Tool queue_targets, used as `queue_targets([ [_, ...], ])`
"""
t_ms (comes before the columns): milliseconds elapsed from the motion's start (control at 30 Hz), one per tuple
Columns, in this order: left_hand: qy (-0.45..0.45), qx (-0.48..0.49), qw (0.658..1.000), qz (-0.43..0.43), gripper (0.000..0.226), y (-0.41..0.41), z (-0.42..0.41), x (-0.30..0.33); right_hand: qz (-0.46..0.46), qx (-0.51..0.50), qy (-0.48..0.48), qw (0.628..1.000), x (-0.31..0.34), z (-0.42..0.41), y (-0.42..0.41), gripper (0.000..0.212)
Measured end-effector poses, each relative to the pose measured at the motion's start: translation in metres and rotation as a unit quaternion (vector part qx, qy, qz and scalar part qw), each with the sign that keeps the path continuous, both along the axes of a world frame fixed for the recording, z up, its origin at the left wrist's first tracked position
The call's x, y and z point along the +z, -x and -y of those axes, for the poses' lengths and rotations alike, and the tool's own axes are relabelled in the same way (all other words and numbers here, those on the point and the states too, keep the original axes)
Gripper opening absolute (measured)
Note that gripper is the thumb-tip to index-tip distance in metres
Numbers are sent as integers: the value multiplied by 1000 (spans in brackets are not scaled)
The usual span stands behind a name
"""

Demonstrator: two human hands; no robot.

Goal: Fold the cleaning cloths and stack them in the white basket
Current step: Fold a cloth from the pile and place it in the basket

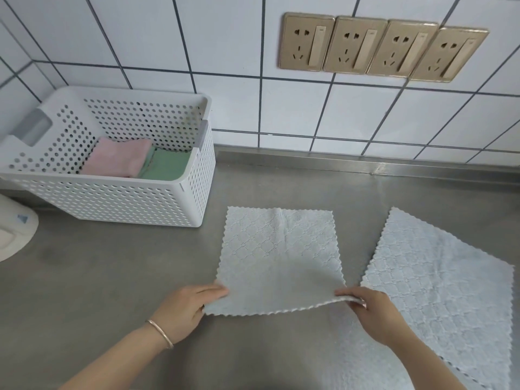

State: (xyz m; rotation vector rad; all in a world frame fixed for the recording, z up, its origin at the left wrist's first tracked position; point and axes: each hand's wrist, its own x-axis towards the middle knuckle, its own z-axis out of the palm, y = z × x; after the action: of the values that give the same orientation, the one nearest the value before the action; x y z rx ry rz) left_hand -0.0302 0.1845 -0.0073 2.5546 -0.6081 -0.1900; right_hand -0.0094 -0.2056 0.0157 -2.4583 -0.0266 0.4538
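The left hand (184,306) was closed on the near left corner of a pale blue cloth (278,257), and the right hand (371,311) was pinched on its near right corner. The near edge was held raised off the steel counter (112,277) while the far edge lay flat. A white perforated basket (118,198) was set at the back left against the tiled wall (225,108); inside it a folded pink cloth (115,159) was laid on a folded green cloth (168,164). The held cloth was square, scallop-edged and diamond-patterned. A second pale blue cloth (450,291) was spread just beside it to the right
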Motion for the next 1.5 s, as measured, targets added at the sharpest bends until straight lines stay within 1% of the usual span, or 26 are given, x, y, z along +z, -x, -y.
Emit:
queue_targets([
  [67,-17,9,997,-69,59,4,1,1,-46,15,29,998,8,-1,3,28],
  [133,-27,0,988,-151,54,7,4,3,-97,33,46,994,12,-1,4,22],
  [167,-37,-6,983,-179,50,7,6,5,-125,51,59,989,14,-1,5,21],
  [267,-64,-5,963,-261,45,7,13,10,-192,106,119,968,17,-2,3,34],
  [333,-71,3,952,-296,40,4,14,13,-208,117,131,962,18,-4,0,37],
  [400,-62,31,948,-310,40,-4,15,15,-204,103,122,966,21,-7,-5,34],
  [500,-27,90,947,-308,35,-20,19,18,-164,31,93,981,24,-11,-18,27],
  [567,-5,143,949,-282,26,-33,25,19,-135,-23,79,987,23,-14,-31,23],
  [600,4,175,948,-267,22,-39,29,19,-120,-42,78,989,21,-16,-37,26],
  [667,17,245,937,-247,19,-51,34,15,-96,-77,76,990,16,-21,-49,30],
  [733,48,307,921,-235,19,-62,38,6,-84,-109,71,988,10,-26,-62,29],
  [833,69,364,900,-230,21,-74,45,-3,-73,-128,91,985,2,-33,-76,29],
  [1000,41,398,883,-243,25,-96,49,-10,-74,-156,75,982,-8,-36,-96,21],
  [1133,9,398,885,-242,27,-108,49,-14,-69,-158,76,982,-13,-39,-106,17],
  [1333,-29,385,888,-249,29,-114,53,-16,-54,-162,83,982,-22,-41,-105,23],
  [1500,-46,401,882,-245,29,-117,53,-17,-49,-173,83,980,-25,-43,-110,25],
])
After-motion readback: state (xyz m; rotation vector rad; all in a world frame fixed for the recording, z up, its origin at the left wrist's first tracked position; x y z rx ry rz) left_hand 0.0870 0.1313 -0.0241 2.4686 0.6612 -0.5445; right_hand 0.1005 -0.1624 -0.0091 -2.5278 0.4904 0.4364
